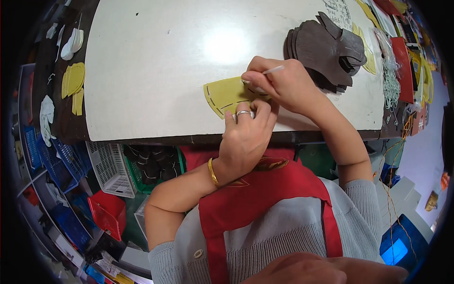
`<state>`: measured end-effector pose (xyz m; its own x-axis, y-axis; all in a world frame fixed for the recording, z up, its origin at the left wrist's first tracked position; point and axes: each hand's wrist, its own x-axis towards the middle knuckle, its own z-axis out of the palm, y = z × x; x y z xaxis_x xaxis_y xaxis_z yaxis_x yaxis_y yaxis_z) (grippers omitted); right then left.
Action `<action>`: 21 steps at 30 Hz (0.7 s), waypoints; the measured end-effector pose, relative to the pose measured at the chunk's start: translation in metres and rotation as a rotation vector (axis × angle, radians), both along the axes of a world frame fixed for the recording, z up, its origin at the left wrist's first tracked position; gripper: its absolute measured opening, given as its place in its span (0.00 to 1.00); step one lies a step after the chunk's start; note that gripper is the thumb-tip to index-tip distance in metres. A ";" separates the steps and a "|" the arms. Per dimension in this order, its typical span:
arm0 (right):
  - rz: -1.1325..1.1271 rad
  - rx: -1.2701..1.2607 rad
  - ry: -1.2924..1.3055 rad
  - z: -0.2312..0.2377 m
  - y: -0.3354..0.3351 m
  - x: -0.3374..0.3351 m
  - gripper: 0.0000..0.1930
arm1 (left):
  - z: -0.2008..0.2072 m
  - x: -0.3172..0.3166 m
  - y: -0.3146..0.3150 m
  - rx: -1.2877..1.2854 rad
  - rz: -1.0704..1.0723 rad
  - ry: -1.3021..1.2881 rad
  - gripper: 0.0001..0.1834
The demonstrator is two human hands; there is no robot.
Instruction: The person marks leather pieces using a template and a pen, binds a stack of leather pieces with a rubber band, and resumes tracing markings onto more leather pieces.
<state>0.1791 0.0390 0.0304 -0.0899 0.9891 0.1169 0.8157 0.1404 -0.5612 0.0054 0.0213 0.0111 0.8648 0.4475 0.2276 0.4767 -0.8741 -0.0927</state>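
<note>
A yellow cut piece with dark marked lines (226, 94) lies flat on the white work board (156, 66). My left hand (245, 137), with a ring and a gold bracelet, presses the piece's near edge with its fingertips. My right hand (279, 83) holds a thin white pen-like stick (270, 71), its tip on the piece's right end. Just beyond my right hand sits a stack of dark brown cut pieces (326, 49).
Yellow and white cut pieces (72, 80) lie on the dark table edge at left. White, green and blue baskets (111, 165) stand under the table. Red and yellow pieces and a bag of small parts (392, 71) crowd the right side.
</note>
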 end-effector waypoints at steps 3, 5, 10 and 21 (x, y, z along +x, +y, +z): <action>0.075 0.000 -0.129 0.004 -0.009 0.011 0.17 | 0.004 0.001 0.006 0.035 -0.017 0.001 0.22; 0.091 -0.025 -0.132 0.006 -0.020 0.024 0.15 | 0.004 0.004 0.007 0.027 -0.006 -0.005 0.22; 0.018 0.067 -0.162 0.004 -0.048 0.043 0.11 | 0.007 0.004 0.007 0.009 0.010 0.026 0.22; -0.208 -0.222 -0.128 0.006 -0.039 0.001 0.12 | 0.005 -0.008 0.018 -0.047 0.001 -0.184 0.12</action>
